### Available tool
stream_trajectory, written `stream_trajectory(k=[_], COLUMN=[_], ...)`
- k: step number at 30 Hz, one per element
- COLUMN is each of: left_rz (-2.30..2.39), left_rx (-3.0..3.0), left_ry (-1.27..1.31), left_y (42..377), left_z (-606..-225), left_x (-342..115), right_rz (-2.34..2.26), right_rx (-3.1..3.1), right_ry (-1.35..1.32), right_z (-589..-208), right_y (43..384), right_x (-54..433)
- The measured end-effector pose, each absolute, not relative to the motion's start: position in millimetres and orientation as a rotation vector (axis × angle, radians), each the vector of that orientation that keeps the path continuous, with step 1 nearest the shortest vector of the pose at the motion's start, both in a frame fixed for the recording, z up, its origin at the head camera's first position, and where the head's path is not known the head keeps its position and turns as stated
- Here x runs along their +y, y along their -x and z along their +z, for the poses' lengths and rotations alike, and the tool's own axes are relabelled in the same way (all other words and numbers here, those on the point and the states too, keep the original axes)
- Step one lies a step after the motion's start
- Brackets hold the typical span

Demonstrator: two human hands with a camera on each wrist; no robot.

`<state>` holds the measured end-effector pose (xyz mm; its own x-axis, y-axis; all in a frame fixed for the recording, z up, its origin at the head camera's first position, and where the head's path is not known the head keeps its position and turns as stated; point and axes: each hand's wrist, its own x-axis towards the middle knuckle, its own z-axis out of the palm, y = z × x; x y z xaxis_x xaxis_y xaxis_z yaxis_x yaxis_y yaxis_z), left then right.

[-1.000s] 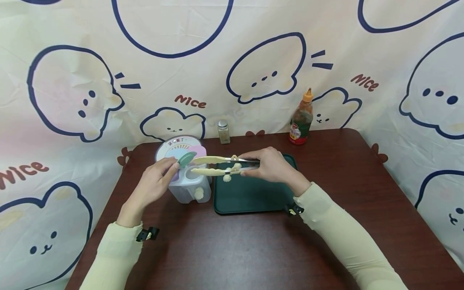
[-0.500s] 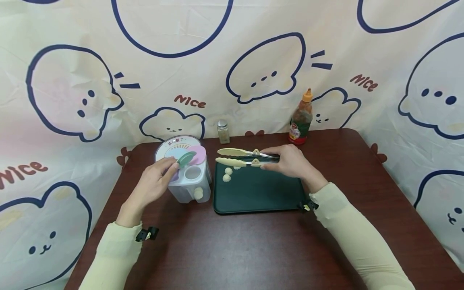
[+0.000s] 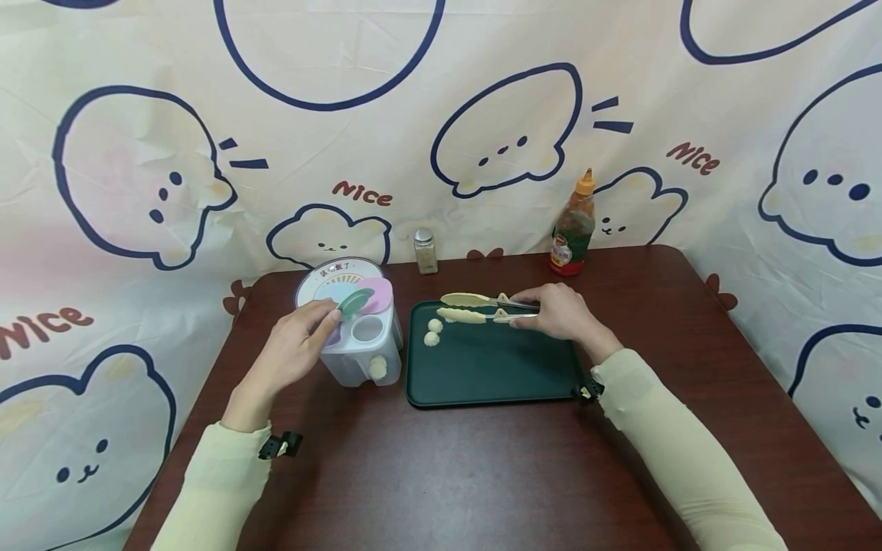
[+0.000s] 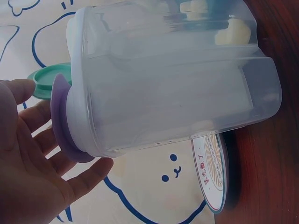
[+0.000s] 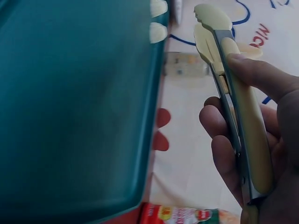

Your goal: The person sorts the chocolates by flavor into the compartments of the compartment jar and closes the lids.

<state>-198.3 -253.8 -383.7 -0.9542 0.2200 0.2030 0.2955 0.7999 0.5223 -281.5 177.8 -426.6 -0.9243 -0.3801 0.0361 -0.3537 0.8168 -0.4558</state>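
My left hand [image 3: 296, 340] pinches the raised green lid [image 3: 356, 303] of a clear plastic storage box [image 3: 358, 363], whose round opening shows bare below it. Pink [image 3: 377, 295] and purple [image 4: 60, 119] lids also sit on its top. Through its wall, pale lumps [image 4: 233, 31] show inside. My right hand [image 3: 561, 312] grips cream-tipped tongs [image 3: 465, 308] by their handles, thumb on one side and fingers on the other. The tongs' tips are parted, over the far left part of a dark green tray [image 3: 496, 375]. Several small whitish pieces [image 3: 432, 338] lie at the tray's left end.
Behind the box stands a round white printed disc [image 3: 324, 287]. A small spice jar [image 3: 426, 254] and a red sauce bottle with a yellow nozzle [image 3: 573, 229] stand along the back edge of the brown table [image 3: 441, 474], against a printed cloth.
The tongs have swung right from beside the box's opening to over the tray, then dropped slightly, uncovering the whitish pieces. My left hand has stayed on the green lid.
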Motion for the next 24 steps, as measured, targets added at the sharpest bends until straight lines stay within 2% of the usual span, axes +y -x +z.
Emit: stream_trajectory(k=[24], left_rz=[-0.867], left_rx=[-2.866], left_ry=[0.398], left_y=[197.5], left_z=[-383.8], left_x=[-254.5], right_rz=[-0.625], right_rx=[2.952], right_ry=[0.570], right_z=[-452.9], right_y=[295.2], right_x=[175.5])
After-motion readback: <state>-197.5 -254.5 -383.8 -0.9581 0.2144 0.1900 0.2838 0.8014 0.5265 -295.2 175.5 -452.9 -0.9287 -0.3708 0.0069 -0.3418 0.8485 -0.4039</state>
